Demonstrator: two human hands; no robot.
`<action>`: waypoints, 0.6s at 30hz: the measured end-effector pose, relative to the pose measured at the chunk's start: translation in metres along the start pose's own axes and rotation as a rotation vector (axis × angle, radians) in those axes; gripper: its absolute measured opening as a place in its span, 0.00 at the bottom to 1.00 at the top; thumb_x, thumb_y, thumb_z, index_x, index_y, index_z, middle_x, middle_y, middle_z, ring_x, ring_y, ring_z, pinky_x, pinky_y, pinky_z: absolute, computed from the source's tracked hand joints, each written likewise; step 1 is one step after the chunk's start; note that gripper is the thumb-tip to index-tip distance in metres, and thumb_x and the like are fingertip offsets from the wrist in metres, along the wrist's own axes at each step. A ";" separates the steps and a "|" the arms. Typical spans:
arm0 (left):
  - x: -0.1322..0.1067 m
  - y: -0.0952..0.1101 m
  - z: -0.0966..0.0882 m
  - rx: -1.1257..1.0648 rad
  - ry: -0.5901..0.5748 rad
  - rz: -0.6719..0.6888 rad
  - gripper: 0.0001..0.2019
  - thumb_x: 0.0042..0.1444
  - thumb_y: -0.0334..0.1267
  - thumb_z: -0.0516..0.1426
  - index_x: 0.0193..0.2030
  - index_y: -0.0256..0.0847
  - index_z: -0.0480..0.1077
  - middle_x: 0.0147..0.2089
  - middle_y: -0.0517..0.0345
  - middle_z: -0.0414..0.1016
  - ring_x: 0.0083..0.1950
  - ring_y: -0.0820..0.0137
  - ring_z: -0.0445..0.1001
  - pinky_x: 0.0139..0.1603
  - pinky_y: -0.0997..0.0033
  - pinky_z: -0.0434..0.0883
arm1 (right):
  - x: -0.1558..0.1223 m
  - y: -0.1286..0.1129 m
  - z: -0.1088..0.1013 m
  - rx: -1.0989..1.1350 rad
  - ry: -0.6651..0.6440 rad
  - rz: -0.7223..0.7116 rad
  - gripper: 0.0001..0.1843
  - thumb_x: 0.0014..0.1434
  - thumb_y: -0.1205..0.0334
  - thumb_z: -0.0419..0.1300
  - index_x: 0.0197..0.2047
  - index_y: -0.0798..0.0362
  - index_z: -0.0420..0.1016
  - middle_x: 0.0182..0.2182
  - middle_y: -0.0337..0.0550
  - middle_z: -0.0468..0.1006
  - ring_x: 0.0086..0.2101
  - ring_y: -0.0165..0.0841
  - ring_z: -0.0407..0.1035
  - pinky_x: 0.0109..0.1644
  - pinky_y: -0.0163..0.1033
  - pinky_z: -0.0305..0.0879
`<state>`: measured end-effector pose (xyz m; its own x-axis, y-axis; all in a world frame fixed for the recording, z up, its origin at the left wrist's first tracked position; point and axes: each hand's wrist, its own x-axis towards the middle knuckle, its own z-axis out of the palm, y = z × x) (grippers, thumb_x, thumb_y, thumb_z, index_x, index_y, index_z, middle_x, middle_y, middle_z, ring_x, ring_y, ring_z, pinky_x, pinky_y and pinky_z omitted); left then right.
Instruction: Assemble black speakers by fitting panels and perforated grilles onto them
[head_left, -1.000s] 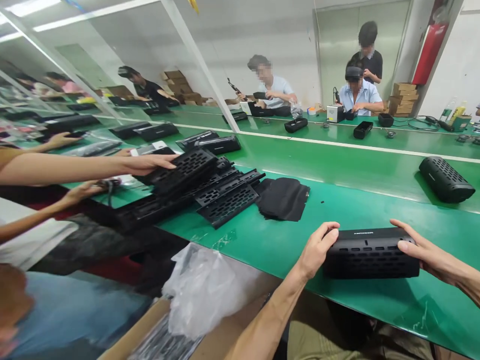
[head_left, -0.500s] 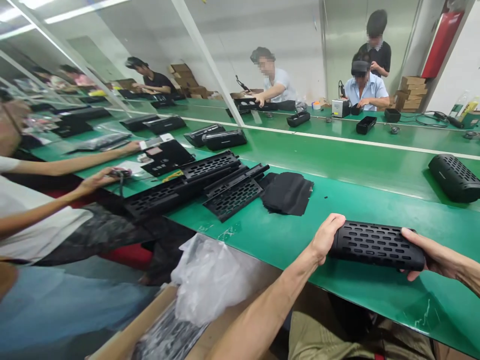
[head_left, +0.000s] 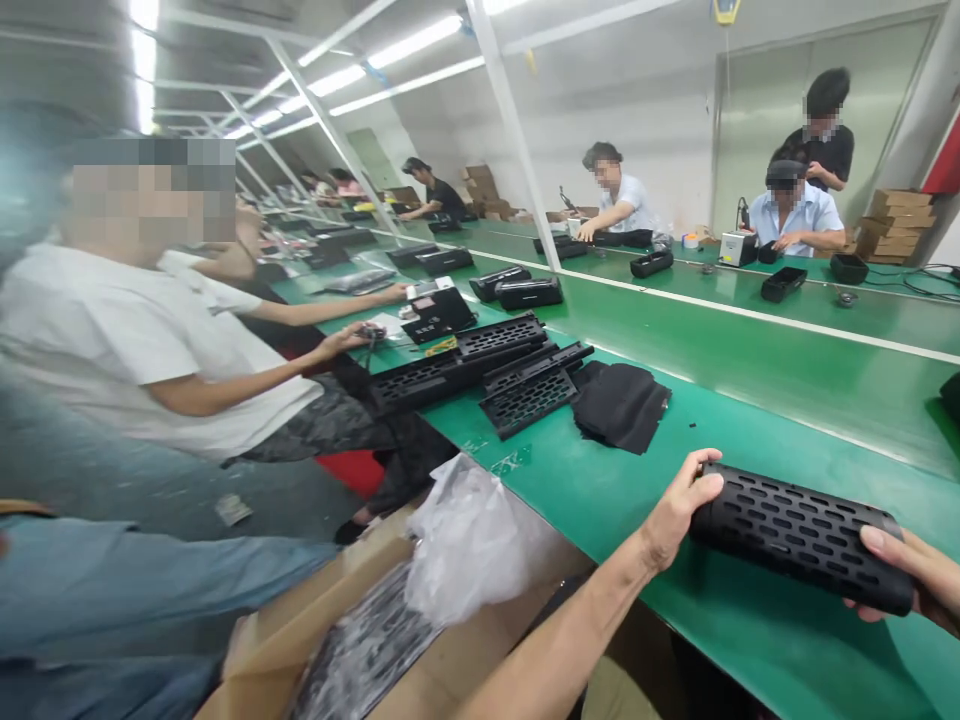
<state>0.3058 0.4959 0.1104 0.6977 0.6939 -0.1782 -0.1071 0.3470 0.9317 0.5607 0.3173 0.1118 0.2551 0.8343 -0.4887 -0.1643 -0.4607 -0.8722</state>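
A long black speaker shell [head_left: 799,533] with rows of oval holes lies across the near edge of the green bench [head_left: 750,370]. My left hand [head_left: 679,508] is closed round its left end. At the shell's right end, my right hand [head_left: 911,580] grips it, fingers curled underneath and thumb on top. The perforated side faces up.
Black perforated panels [head_left: 480,375] and a stack of black cloth [head_left: 621,405] lie on the bench to the left. A co-worker in a white shirt [head_left: 135,340] sits beside them. An open cardboard box [head_left: 360,640] with a clear plastic bag [head_left: 469,545] stands below left. More people work across the bench.
The speaker shell has been rolled so its holes face up instead of the logo side. My view has swung left and up, bringing the co-worker in white into sight.
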 end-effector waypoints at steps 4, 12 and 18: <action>-0.005 -0.011 -0.010 0.138 0.065 0.157 0.26 0.58 0.60 0.62 0.56 0.45 0.71 0.46 0.57 0.72 0.47 0.62 0.70 0.53 0.62 0.68 | 0.011 -0.005 0.001 -0.117 0.008 -0.109 0.44 0.58 0.30 0.64 0.68 0.48 0.65 0.63 0.52 0.77 0.58 0.53 0.74 0.62 0.53 0.72; -0.017 -0.021 -0.030 0.145 0.028 0.176 0.41 0.56 0.64 0.64 0.72 0.50 0.62 0.72 0.47 0.64 0.70 0.44 0.65 0.71 0.50 0.63 | 0.023 -0.034 0.009 -0.158 -0.074 -0.131 0.49 0.55 0.28 0.66 0.70 0.46 0.61 0.65 0.55 0.75 0.59 0.54 0.73 0.61 0.53 0.71; -0.020 -0.018 -0.032 0.206 0.162 0.254 0.37 0.60 0.63 0.61 0.72 0.50 0.63 0.72 0.49 0.66 0.71 0.45 0.65 0.76 0.48 0.57 | 0.030 -0.041 0.010 -0.207 -0.090 -0.221 0.42 0.58 0.29 0.64 0.65 0.45 0.65 0.61 0.51 0.78 0.58 0.54 0.73 0.62 0.56 0.70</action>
<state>0.2712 0.4955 0.0872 0.5439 0.8385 0.0341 -0.1056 0.0280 0.9940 0.5649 0.3640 0.1331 0.1762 0.9403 -0.2911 0.0856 -0.3092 -0.9471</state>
